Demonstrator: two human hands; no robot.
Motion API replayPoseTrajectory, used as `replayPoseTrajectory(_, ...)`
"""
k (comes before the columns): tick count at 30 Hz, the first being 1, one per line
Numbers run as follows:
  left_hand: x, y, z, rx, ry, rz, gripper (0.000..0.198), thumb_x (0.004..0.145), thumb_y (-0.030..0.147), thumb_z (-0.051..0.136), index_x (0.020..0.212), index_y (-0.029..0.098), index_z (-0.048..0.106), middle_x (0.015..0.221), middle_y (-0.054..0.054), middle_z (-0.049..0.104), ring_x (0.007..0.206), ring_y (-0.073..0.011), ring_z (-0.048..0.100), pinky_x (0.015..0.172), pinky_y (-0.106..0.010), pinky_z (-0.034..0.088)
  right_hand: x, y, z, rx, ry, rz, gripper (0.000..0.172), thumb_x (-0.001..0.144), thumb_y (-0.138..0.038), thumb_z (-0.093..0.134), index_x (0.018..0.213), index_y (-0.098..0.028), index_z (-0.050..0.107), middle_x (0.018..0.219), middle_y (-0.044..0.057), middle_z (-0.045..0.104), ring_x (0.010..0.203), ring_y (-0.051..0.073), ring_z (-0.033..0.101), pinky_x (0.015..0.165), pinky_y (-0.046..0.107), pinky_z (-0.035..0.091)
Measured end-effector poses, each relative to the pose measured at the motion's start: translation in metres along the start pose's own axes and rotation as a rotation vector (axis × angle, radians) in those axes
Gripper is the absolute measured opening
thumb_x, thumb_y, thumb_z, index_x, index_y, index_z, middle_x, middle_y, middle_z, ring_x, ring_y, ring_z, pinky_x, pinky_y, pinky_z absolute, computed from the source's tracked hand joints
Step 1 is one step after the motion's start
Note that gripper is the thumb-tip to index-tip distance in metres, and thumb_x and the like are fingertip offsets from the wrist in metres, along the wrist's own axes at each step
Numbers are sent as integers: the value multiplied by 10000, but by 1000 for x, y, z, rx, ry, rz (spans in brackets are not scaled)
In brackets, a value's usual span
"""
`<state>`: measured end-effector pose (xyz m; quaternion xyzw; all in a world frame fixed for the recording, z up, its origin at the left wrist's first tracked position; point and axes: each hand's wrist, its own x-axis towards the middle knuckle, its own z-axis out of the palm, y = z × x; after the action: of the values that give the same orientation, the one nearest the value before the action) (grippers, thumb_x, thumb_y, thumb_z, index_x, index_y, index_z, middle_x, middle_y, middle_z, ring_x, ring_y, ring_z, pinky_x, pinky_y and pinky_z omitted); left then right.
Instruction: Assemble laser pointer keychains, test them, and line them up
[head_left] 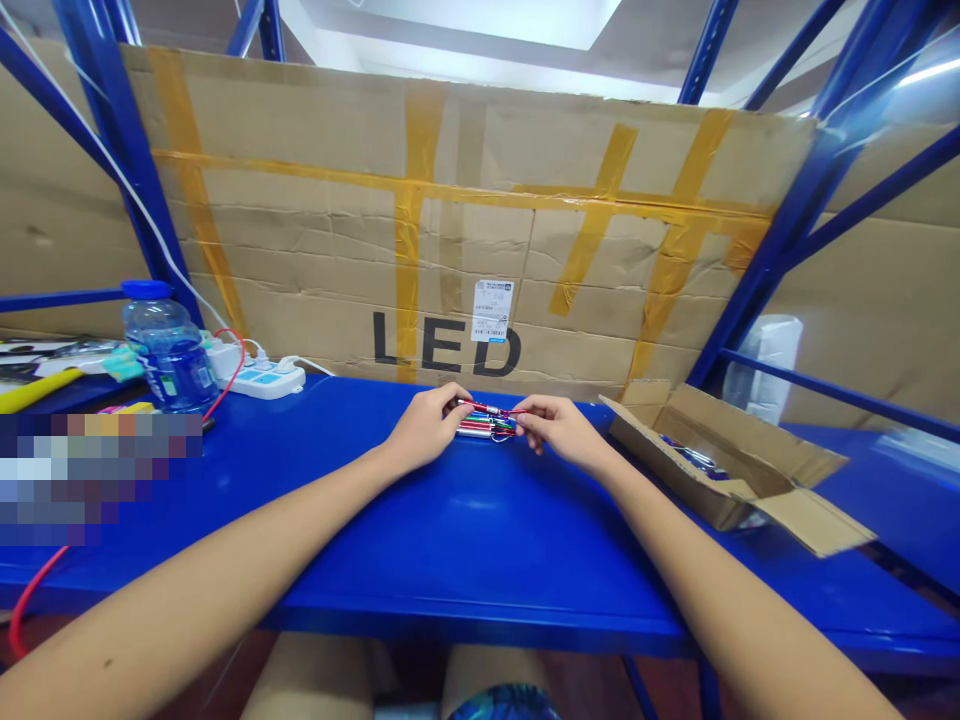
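Near the back of the blue table, my left hand pinches the left part of a red pen-like item. My right hand closes on its right end, where a thin red piece shows. Just below, on the table, lies a row of slim coloured items, red, green and silver, with small loops at their right end. My fingers partly cover this row. Whether the row is touched by my left hand's fingers is too small to tell.
An open cardboard box with shiny items stands at right. At left are a blue-capped bottle, a white power strip and a red cable. A large cardboard panel marked LED rises behind the blue table.
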<state>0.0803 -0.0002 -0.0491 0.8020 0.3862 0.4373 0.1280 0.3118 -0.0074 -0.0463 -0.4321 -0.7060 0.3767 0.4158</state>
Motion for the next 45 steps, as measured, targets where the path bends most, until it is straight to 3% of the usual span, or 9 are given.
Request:
replayPoseTrajectory(5, 4, -10, 0, -10, -57, -1, 184, 889, 277, 548, 970, 185, 685, 949, -29, 724, 828, -175, 626, 776, -295, 467, 4, 3, -3, 27, 28, 30, 174, 754, -316, 666, 835, -165, 638, 622, 1, 639, 461, 106, 541, 431, 239, 447)
replayPoseTrajectory(12, 3, -10, 1, -7, -67, -3, 185, 867, 274, 569, 969, 175, 686, 959, -38, 725, 813, -174, 628, 778, -295, 475, 3, 6, -1, 208, 44, 38, 215, 693, -307, 727, 831, -174, 630, 653, 10, 640, 519, 128, 572, 454, 260, 465)
replayPoseTrajectory(21, -4, 0, 9, -60, -70, 18, 123, 842, 297, 618, 844, 174, 626, 762, 0, 667, 667, -136, 563, 647, -262, 432, -1, -2, 12, 618, 87, 24, 247, 624, -231, 810, 818, -185, 664, 737, 4, 635, 689, 139, 606, 646, 295, 484)
replayPoseTrajectory(28, -8, 6, 20, -24, -68, 134, 192, 830, 310, 653, 775, 186, 517, 733, 18, 598, 653, -128, 520, 620, -255, 393, 0, -3, 29, 613, 224, -9, 301, 588, -223, 829, 783, -189, 603, 808, 22, 692, 792, 171, 657, 748, 318, 495)
replayPoseTrajectory(33, -10, 8, 24, -18, -123, 170, 156, 825, 261, 661, 825, 194, 521, 784, 11, 617, 695, -140, 552, 650, -264, 412, -1, -8, 34, 674, 239, 10, 361, 556, -218, 836, 764, -194, 543, 722, -1, 667, 669, 168, 657, 686, 333, 514)
replayPoseTrajectory(38, -10, 13, 20, 10, -180, 217, 142, 837, 327, 653, 858, 199, 597, 890, -32, 657, 785, -168, 589, 701, -286, 446, -3, -12, 36, 545, 256, -8, 312, 594, -216, 776, 775, -208, 522, 686, -26, 619, 637, 154, 638, 620, 297, 506)
replayPoseTrajectory(42, -9, 15, 15, 4, -122, 206, 147, 905, 313, 537, 866, 197, 618, 861, -41, 652, 747, -161, 580, 700, -296, 450, -4, -13, 37, 486, 182, -2, 275, 599, -214, 738, 777, -208, 529, 670, -25, 614, 588, 146, 619, 568, 283, 485)
replayPoseTrajectory(45, -10, 17, 15, -48, -115, 149, 116, 886, 296, 558, 878, 192, 608, 847, -32, 664, 722, -150, 580, 680, -290, 453, -3, -12, 37, 512, 231, -3, 271, 581, -196, 747, 740, -202, 527, 676, -19, 622, 631, 149, 632, 626, 293, 509)
